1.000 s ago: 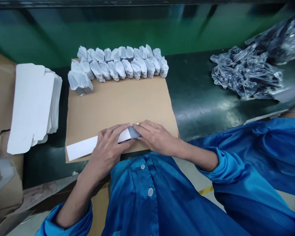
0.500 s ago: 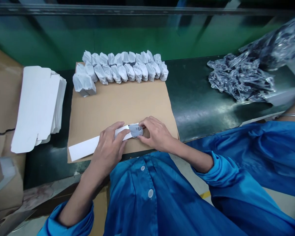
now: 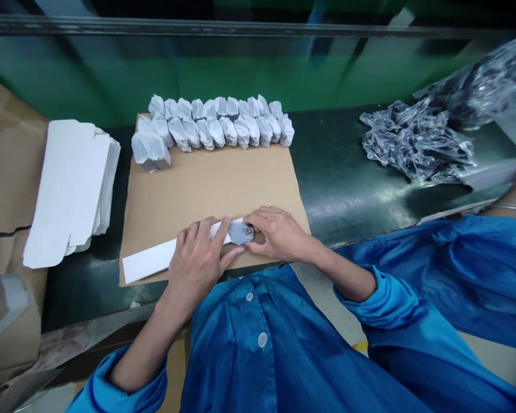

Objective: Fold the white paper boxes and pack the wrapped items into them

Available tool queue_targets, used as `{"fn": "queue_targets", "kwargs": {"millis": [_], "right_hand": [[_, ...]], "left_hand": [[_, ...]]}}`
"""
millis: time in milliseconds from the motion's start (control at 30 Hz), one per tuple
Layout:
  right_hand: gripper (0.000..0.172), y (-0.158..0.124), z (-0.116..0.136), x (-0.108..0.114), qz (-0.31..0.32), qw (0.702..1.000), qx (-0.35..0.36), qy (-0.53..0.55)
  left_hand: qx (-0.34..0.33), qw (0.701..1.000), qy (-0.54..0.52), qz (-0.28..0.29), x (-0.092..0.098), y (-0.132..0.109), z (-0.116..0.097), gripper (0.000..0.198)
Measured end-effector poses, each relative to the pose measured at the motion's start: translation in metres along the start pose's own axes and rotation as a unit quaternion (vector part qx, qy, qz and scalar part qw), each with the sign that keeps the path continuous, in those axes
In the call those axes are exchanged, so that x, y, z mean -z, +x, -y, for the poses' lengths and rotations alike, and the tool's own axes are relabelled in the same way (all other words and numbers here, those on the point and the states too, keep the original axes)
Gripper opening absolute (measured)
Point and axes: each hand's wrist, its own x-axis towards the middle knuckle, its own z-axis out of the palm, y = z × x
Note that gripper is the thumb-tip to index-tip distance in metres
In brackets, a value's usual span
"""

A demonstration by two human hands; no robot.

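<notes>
A long, narrow white box (image 3: pixel 150 261) lies at a slant on the brown cardboard sheet (image 3: pixel 215 180). My left hand (image 3: pixel 200 252) is closed around its right part, thumb and fingers on opposite sides. At the box's right end sits a grey wrapped packet (image 3: pixel 241 232) with a small printed mark. My right hand (image 3: pixel 279 234) pinches the packet's right end between thumb and fingers. The left fingertips and thumb also reach the packet's near edge. How deep the packet sits in the box is hidden by my left hand.
Several white-wrapped pieces (image 3: pixel 217 132) stand in two rows along the sheet's far edge. Flat white cartons (image 3: pixel 64 189) are stacked at left, beside brown cardboard boxes (image 3: pixel 8 183). Clear plastic bags (image 3: pixel 417 140) heap at right. Another person's blue garment (image 3: pixel 438 269) shows at right.
My left hand has shifted slightly right along the white box, its thumb now lower, at the packet's near edge. The packet's printed mark looks turned. The view has shifted a little.
</notes>
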Motion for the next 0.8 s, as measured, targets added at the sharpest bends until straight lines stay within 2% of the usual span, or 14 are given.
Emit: {"fn": "queue_targets", "kwargs": {"millis": [100, 200, 267, 333, 367, 433, 500, 533, 600, 667, 700, 733, 800], "right_hand": [[0.026, 0.003, -0.003, 0.003, 0.008, 0.999, 0.042, 0.031], [0.033, 0.008, -0.003, 0.003, 0.027, 0.996, 0.066, 0.047], [0.035, 0.011, -0.001, 0.002, 0.031, 0.996, 0.054, 0.066], [0.04, 0.011, 0.004, -0.001, 0.023, 0.989, -0.003, 0.147], [0.045, 0.011, 0.008, -0.003, 0.022, 0.975, -0.036, 0.216], [0.056, 0.01, 0.019, -0.011, 0.029, 0.926, -0.081, 0.369], [0.058, 0.013, 0.031, -0.022, 0.036, 0.877, -0.089, 0.472], [0.058, 0.016, 0.037, -0.027, 0.025, 0.865, -0.096, 0.491], [0.054, 0.023, 0.043, -0.029, -0.017, 0.866, -0.133, 0.482], [0.047, 0.025, 0.032, -0.013, -0.061, 0.887, -0.167, 0.425], [0.042, 0.023, 0.018, 0.002, -0.078, 0.903, -0.175, 0.384], [0.039, 0.019, -0.002, 0.022, -0.098, 0.922, -0.176, 0.331], [0.036, 0.002, -0.059, 0.068, -0.122, 0.952, -0.184, 0.211]], "left_hand": [[-0.002, 1.0, 0.005, 0.007, -0.002, -0.001, -0.002, 0.061], [0.003, 1.0, 0.0, -0.004, -0.004, -0.003, -0.003, 0.056], [0.003, 1.0, -0.011, -0.01, -0.003, -0.005, -0.002, 0.056], [0.005, 0.999, -0.032, -0.012, -0.003, -0.006, 0.001, 0.059], [0.009, 0.999, -0.045, -0.015, -0.003, -0.007, 0.002, 0.061], [0.018, 0.997, -0.069, -0.017, -0.004, -0.007, 0.002, 0.065], [0.032, 0.995, -0.094, -0.017, -0.004, -0.007, -0.002, 0.068], [0.044, 0.993, -0.107, -0.02, -0.003, -0.006, -0.005, 0.068], [0.062, 0.989, -0.13, -0.038, 0.002, -0.005, -0.011, 0.067], [0.06, 0.987, -0.135, -0.057, 0.013, -0.006, -0.007, 0.069], [0.062, 0.988, -0.124, -0.072, 0.02, -0.007, 0.001, 0.07], [0.077, 0.987, -0.103, -0.092, 0.028, -0.009, 0.013, 0.072], [0.16, 0.977, -0.033, -0.137, 0.042, -0.017, 0.048, 0.075]]}}
